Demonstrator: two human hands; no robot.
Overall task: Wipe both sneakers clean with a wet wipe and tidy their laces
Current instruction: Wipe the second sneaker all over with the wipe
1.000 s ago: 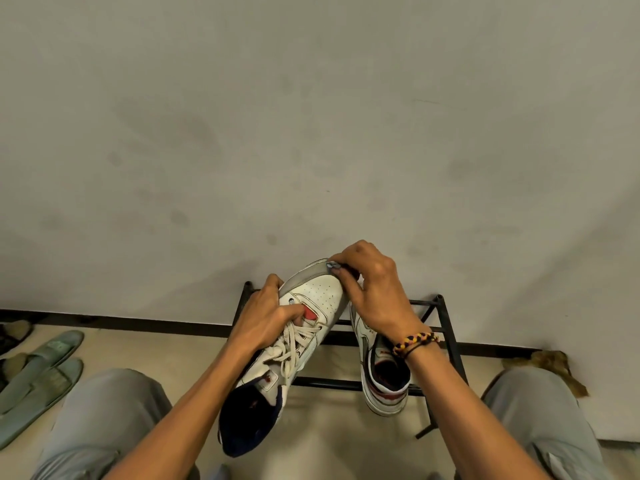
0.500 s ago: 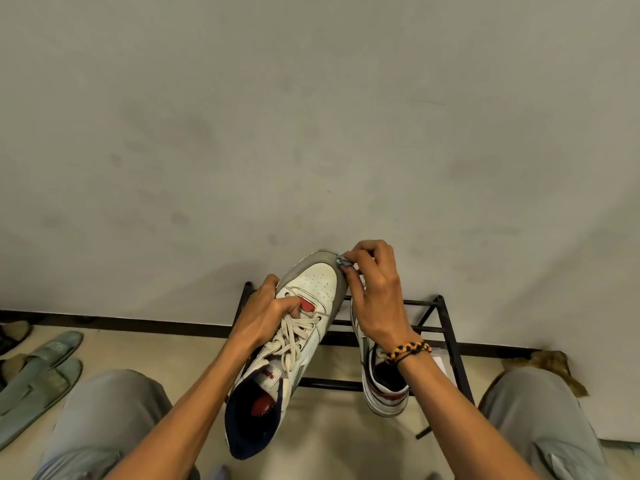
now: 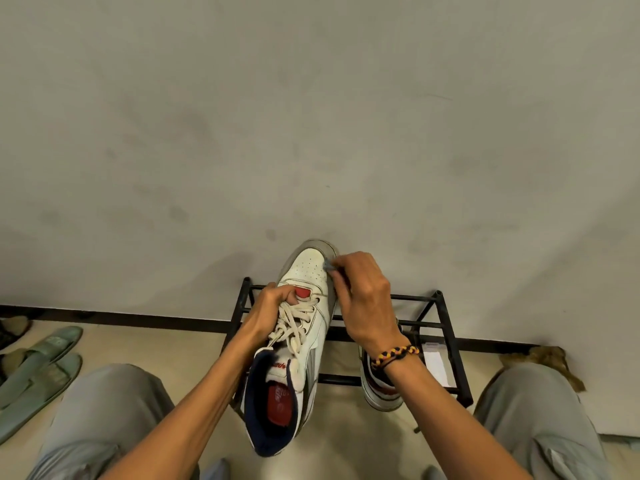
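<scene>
**Inspector A:** A white leather high-top sneaker with cream laces and a navy collar (image 3: 304, 327) is held in the air, toe up toward the grey wall (image 3: 311, 116). It is gripped at the upper laces by the left hand (image 3: 268, 315), fingers curled in. A small grey wad of wet wipe (image 3: 329, 265) is pinched by the right hand (image 3: 363, 299) against the toe's right edge.

**Inspector B:** Margins?

**Inspector A:** The black metal-frame shoe rack (image 3: 446, 341) is noted just behind the hands. The second white sneaker (image 3: 379, 393) is seen standing on the rack, partly hidden by the right wrist. Open floor is recorded between the knees; green slippers (image 3: 38, 368) lie well apart, at left.

**Inspector B:** Differences from the earlier frame?

**Inspector A:** The held sneaker has been turned more upright, so its red insole is exposed. The wipe has been shifted slightly down the toe's edge.
</scene>
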